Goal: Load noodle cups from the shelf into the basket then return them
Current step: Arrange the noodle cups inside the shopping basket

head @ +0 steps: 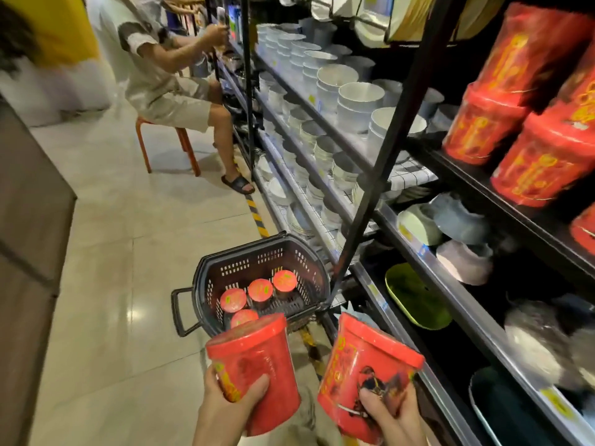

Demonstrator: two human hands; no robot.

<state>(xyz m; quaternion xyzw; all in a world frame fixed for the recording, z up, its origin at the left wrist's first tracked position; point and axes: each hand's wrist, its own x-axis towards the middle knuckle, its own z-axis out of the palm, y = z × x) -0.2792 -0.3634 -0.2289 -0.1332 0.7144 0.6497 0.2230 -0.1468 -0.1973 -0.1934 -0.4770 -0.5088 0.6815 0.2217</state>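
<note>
My left hand [225, 410] grips a red noodle cup [257, 365] from below, held over the floor just in front of the basket. My right hand [389, 416] grips a second red noodle cup [363, 371] beside it, tilted left. The black plastic basket [206, 284] stands on the floor by the shelf foot, and several red-lidded cups [260, 289] stand upright inside it. More red noodle cups [544, 162] are stacked on the dark upper shelf at the right.
A black shelf post [386, 149] slants down to the basket's right corner. White bowls [357, 98] and plates fill the shelves along the aisle. A person sits on an orange stool [180, 140] further down. A brown cabinet [29, 239] stands at the left.
</note>
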